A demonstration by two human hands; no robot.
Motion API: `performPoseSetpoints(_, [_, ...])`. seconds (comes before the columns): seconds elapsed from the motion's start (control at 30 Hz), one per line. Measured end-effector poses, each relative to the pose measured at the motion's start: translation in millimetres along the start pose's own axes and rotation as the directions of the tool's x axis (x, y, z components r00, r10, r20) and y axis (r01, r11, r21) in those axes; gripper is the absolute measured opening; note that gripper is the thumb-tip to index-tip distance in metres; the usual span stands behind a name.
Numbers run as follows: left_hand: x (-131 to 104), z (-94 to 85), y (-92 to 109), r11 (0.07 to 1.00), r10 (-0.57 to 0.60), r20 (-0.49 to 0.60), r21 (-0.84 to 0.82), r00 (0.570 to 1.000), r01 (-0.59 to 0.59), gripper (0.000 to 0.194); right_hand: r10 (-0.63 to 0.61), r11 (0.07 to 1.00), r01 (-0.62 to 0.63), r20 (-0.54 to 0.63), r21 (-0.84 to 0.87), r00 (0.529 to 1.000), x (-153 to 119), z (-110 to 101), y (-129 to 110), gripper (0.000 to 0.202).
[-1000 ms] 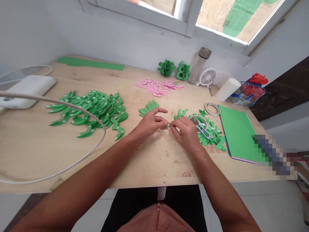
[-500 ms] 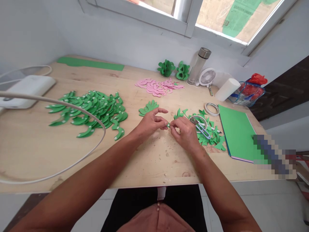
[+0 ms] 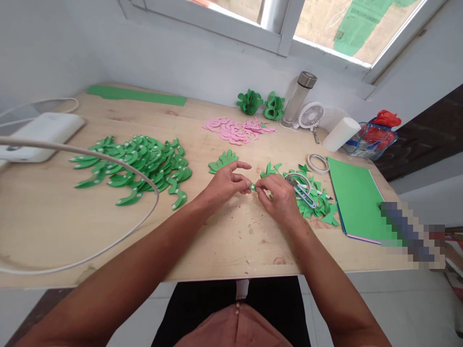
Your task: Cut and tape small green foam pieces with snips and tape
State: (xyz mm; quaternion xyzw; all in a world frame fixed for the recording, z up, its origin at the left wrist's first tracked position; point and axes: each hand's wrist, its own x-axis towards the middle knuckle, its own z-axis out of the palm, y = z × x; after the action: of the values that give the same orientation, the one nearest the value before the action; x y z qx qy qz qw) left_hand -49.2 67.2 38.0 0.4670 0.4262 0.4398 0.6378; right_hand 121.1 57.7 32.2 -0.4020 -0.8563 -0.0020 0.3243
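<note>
Between my two hands, over the middle of the table, is a small green paper piece (image 3: 252, 186) with a white patch on it. My left hand (image 3: 230, 185) pinches its left end between thumb and fingers, the index finger stretched out above. At the other end the fingertips of my right hand (image 3: 277, 195) are closed at the edge of the piece; most of it is hidden by the fingers. Just behind my left hand lies a fan of green paper cutouts (image 3: 223, 160). Green paper scraps (image 3: 321, 207) lie beside my right hand, with a blue-handled cutter (image 3: 306, 196) on top.
Curved green paper strips with white patches (image 3: 144, 161) are heaped at left, near a white cable (image 3: 155, 202). Pink paper cutouts (image 3: 235, 130), green paper ornaments (image 3: 249, 102), a bottle (image 3: 298, 99) and a fan (image 3: 311, 115) stand behind. Right: tape roll (image 3: 318, 164), green sheets (image 3: 356, 197).
My right hand has shifted very slightly to the right, and a little more of the small green piece shows between the fingers. My left hand keeps its pinch.
</note>
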Motion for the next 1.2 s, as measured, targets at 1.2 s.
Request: performPoseSetpoints(1.2, [0.8, -0.4, -0.3, 0.999, -0.013, 0.023, 0.046, 1.000, 0.012, 0.043, -0.004, 0.998, -0.001, -0.078, -0.059, 0.997, -0.2, 3.1, -1.0, 0.016])
